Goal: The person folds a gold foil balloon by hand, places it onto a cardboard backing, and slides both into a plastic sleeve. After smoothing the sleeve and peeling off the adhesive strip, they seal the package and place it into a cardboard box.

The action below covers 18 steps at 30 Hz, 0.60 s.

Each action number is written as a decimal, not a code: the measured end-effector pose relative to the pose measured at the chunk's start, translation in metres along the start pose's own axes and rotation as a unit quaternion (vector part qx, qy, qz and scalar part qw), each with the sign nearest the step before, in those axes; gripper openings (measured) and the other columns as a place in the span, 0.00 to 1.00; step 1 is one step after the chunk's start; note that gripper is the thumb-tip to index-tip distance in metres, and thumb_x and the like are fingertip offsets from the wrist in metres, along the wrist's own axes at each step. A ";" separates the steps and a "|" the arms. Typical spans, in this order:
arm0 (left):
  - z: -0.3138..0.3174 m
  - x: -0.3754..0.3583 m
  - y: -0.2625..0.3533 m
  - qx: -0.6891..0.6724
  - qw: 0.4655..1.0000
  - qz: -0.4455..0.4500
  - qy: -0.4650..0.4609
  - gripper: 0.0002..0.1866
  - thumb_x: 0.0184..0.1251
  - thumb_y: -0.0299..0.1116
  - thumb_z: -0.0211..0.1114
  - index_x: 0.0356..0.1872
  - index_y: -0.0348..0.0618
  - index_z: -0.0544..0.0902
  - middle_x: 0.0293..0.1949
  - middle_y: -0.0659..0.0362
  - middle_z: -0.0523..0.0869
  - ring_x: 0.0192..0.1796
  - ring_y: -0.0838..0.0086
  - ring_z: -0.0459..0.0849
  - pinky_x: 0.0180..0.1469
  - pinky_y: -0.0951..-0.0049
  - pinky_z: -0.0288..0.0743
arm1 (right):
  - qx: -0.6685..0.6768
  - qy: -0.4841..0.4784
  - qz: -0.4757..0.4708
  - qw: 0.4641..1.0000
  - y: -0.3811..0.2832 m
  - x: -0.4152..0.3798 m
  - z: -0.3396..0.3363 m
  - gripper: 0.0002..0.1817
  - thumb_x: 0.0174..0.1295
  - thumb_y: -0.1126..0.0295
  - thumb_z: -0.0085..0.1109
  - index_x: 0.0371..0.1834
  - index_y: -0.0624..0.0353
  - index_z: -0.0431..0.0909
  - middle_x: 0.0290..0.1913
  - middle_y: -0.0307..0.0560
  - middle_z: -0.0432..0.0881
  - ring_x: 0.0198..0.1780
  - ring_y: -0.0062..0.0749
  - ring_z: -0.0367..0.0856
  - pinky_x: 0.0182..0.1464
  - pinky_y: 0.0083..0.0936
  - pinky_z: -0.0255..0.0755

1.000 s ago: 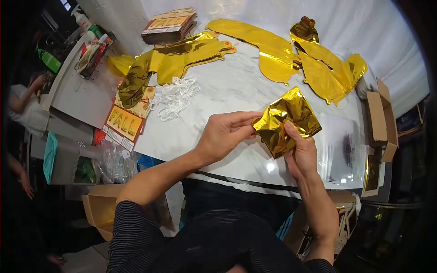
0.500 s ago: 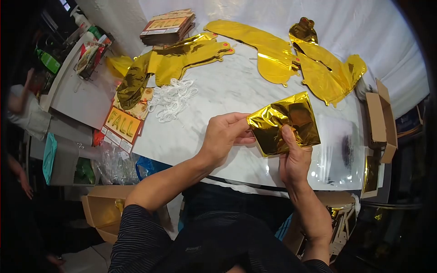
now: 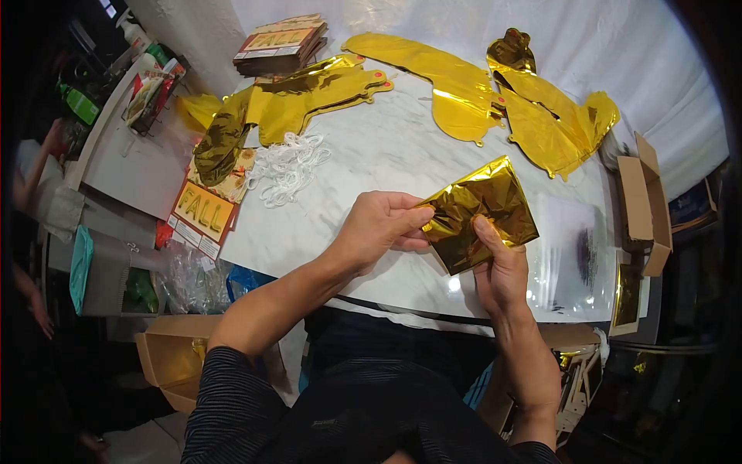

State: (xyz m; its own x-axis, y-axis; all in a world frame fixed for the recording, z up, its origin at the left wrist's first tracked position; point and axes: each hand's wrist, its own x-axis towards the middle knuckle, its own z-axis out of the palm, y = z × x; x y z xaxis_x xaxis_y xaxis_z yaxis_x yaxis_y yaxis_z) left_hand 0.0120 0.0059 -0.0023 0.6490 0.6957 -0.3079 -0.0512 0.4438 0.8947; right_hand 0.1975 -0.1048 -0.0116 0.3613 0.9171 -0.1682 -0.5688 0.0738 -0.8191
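Note:
A folded gold foil balloon point(image 3: 495, 203) is held between my two hands over the near side of the marble-patterned table point(image 3: 371, 147). My left hand point(image 3: 384, 228) pinches its left corner between thumb and fingers. My right hand point(image 3: 501, 267) grips the lower right part, thumb pressed on top and fingers underneath. Further back lie flat gold foil balloons: a stack at the left point(image 3: 297, 100), a long one in the middle point(image 3: 433, 77) and others at the right point(image 3: 553, 127). A tangle of white string point(image 3: 287, 170) lies left of my hands.
Cards printed "FALL" sit in a stack point(image 3: 280, 46) at the back and in a pile point(image 3: 202, 213) at the left. Clear plastic sleeves point(image 3: 568, 259) lie at the right, near an open cardboard box point(image 3: 645, 205). Another person's arm point(image 3: 35, 170) shows at the far left.
The folded foil balloon has tilted slightly and shifted a little left and down in my hands. Both hands keep their hold on it. The view has shifted slightly.

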 end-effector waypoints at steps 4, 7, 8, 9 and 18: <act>-0.004 0.004 -0.004 -0.007 1.000 -0.003 -0.016 0.18 0.80 0.35 0.65 0.57 0.28 0.84 0.50 0.50 0.91 0.46 0.70 0.93 0.52 0.68 0.91 | 0.023 -0.010 0.017 1.000 -0.002 0.001 0.000 0.22 0.75 0.73 0.62 0.71 0.60 0.73 0.63 0.45 0.83 0.63 0.33 0.84 0.66 0.35 0.80; -0.010 0.006 0.003 -0.031 0.998 -0.027 -0.049 0.22 0.83 0.40 0.62 0.60 0.27 0.82 0.51 0.48 0.91 0.47 0.69 0.93 0.53 0.67 0.91 | 0.026 -0.005 0.030 0.999 -0.003 0.004 -0.006 0.22 0.76 0.72 0.62 0.70 0.61 0.73 0.62 0.46 0.84 0.62 0.33 0.85 0.66 0.35 0.80; -0.012 0.005 0.009 -0.051 0.995 -0.044 -0.067 0.24 0.84 0.43 0.60 0.61 0.26 0.81 0.52 0.47 0.91 0.47 0.68 0.93 0.53 0.67 0.91 | 0.024 -0.003 0.038 0.999 -0.003 0.004 -0.007 0.21 0.76 0.72 0.62 0.70 0.62 0.74 0.61 0.46 0.85 0.61 0.33 0.86 0.66 0.34 0.80; -0.014 0.006 0.014 -0.051 0.995 -0.045 -0.067 0.24 0.84 0.43 0.60 0.61 0.26 0.81 0.52 0.47 0.91 0.47 0.68 0.93 0.53 0.67 0.91 | 0.022 -0.001 0.046 0.999 -0.003 0.005 -0.008 0.21 0.76 0.73 0.62 0.69 0.62 0.74 0.61 0.46 0.85 0.59 0.33 0.87 0.65 0.33 0.81; -0.012 0.026 0.023 0.166 0.981 -0.037 -0.097 0.13 0.70 0.33 0.76 0.45 0.30 0.90 0.37 0.57 0.93 0.35 0.83 0.88 0.38 0.81 0.79 | -0.068 -0.042 0.061 0.995 -0.001 0.002 -0.007 0.23 0.71 0.75 0.68 0.67 0.64 0.76 0.59 0.46 0.87 0.56 0.30 0.87 0.60 0.30 0.83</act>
State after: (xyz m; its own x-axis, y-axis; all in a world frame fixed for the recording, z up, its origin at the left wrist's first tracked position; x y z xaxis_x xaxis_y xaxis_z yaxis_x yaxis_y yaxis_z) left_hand 0.0186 0.0414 0.0064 0.7751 0.5341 -0.3376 0.2302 0.2589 0.9381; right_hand 0.2037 -0.1054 -0.0152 0.2295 0.9457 -0.2301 -0.4970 -0.0894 -0.8632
